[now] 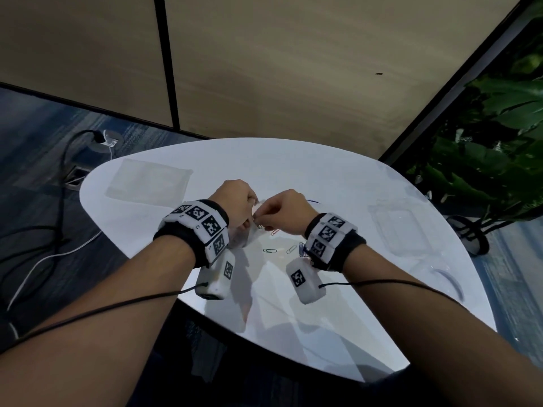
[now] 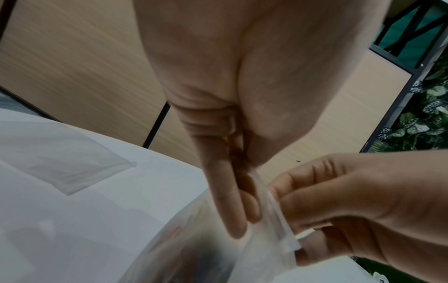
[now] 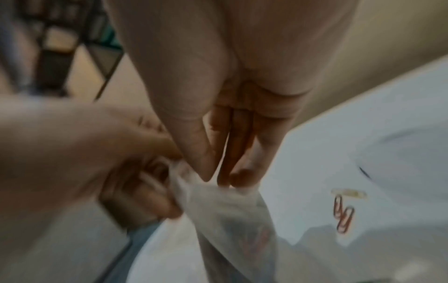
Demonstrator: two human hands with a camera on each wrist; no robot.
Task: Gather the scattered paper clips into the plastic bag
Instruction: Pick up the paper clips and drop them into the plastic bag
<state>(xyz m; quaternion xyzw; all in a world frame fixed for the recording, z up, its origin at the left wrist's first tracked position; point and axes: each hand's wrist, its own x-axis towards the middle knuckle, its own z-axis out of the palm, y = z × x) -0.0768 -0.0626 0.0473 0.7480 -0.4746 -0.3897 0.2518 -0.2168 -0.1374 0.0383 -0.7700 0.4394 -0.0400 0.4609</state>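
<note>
A clear plastic bag hangs between my two hands above the middle of the white table. My left hand pinches one side of the bag's rim. From the other side my right hand pinches the opposite edge. Blurred coloured shapes show through the bag. Loose paper clips lie on the table under my right wrist: a red one, a green one, a pale one and blue ones. Two red clips show in the right wrist view.
A second flat clear bag lies at the table's back left. A clear plastic box sits at the right. Green plants stand beyond the right edge. Cables run over the floor at the left.
</note>
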